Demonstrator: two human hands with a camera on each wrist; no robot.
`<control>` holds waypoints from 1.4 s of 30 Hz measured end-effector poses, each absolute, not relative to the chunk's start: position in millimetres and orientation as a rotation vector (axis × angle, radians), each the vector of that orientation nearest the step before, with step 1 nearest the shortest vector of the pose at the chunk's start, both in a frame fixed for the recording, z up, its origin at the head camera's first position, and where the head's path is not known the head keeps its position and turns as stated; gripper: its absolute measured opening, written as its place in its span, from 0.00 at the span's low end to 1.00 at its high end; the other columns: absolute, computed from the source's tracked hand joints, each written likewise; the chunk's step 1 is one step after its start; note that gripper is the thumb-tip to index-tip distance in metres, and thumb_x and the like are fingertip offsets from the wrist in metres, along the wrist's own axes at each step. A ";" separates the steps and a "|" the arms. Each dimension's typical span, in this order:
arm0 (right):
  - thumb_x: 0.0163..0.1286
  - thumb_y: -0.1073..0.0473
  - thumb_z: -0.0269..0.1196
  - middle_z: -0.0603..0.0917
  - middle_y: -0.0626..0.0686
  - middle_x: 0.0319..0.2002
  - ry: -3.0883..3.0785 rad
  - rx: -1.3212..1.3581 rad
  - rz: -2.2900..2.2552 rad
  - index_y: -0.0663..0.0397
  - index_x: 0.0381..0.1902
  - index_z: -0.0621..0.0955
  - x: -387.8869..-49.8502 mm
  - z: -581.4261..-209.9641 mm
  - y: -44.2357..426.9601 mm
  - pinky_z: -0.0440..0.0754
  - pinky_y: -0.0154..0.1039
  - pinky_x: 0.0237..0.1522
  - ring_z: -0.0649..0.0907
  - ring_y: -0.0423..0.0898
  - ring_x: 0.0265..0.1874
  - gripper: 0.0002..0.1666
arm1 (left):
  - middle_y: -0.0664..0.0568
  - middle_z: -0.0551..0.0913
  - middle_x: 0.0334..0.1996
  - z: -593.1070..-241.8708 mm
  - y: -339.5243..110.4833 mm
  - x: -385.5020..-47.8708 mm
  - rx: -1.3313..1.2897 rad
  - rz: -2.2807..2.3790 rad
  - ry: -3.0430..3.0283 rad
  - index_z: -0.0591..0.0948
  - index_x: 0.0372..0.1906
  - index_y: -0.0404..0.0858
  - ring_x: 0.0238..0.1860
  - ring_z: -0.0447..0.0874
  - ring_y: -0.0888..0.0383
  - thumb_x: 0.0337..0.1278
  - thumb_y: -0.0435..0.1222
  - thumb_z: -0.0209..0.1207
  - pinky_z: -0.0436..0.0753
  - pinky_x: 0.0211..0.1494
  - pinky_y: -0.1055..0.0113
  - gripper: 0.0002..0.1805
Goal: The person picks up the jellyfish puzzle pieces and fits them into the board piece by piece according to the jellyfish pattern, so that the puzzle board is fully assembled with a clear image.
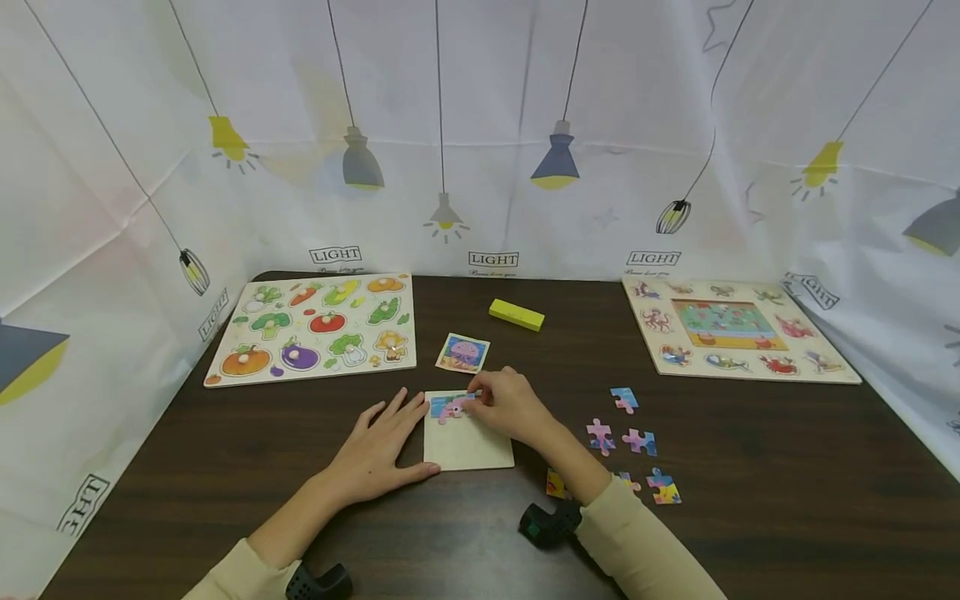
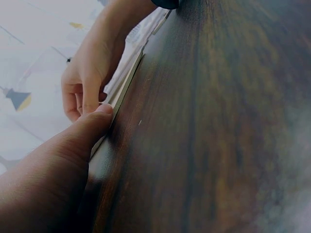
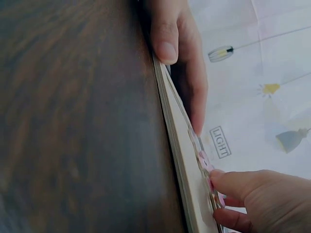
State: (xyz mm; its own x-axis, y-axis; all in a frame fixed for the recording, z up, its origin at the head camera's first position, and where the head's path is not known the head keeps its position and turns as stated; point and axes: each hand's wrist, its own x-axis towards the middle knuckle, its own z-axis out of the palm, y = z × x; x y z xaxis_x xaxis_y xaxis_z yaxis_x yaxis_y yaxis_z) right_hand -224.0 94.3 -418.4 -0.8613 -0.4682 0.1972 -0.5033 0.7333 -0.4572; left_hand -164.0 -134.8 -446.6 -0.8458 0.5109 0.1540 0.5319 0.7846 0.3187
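Table (image 1: 420, 533): dark, wood-grained, stretching from below both forearms back to the cloth.
Sleeves (image 1: 637, 533): pale beige, at the front, with black wrist devices (image 1: 551, 525) close to the cuffs.
Loose pieces (image 1: 640, 442): six, jigsaw-cut, pink, blue and yellow, lying on the table to the right of the wooden board; nearest row partly covered by the right forearm.
Left hand (image 1: 386, 450): palm down, fingers spread apart and fairly straight, touching the left edge of the wooden board, thumb against its near left corner.
Wooden board (image 1: 468, 450): pale, squarish, flat on the table between both hands; plain wood across its nearer part.
Right hand (image 1: 508, 407): bent over the far right part of the wooden board; thumb and forefinger together, pinching a puzzle piece (image 3: 222, 200); full outline hidden under the fingers.
Fitted row (image 1: 444, 407): pink and blue, along the far edge of the wooden board, beside the right fingertips.
Picture card (image 1: 462, 353): colourful, pale-bordered, just beyond the wooden board, slightly turned.
Yellow block (image 1: 517, 315): long, lying aslant, farther back.
Vegetable board (image 1: 360, 310): far left, flat.
Sea-animal board (image 1: 798, 344): far right, flat.
Cloth (image 1: 480, 100): white, hanging behind, printed with lamps and "LIGHT".
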 end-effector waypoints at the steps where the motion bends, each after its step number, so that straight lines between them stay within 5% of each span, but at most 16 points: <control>1: 0.58 0.51 0.66 0.73 0.41 0.19 -2.862 0.793 0.763 0.49 0.31 0.82 -223.6 -418.2 93.9 0.67 0.35 0.26 0.68 0.40 0.24 0.09 | 0.50 0.54 0.70 -446.8 -134.8 -164.0 -0.852 -0.549 -2.911 0.56 0.71 0.42 0.71 0.42 0.52 0.48 0.69 0.46 0.48 0.66 0.48 0.50; 42: 0.57 0.49 0.66 0.72 0.42 0.21 -2.801 0.724 0.720 0.47 0.26 0.79 -219.4 -426.4 82.7 0.67 0.33 0.26 0.68 0.40 0.25 0.10 | 0.51 0.54 0.70 -445.1 -133.7 -164.0 -0.832 -0.575 -2.947 0.56 0.71 0.42 0.71 0.43 0.53 0.48 0.69 0.46 0.47 0.65 0.47 0.50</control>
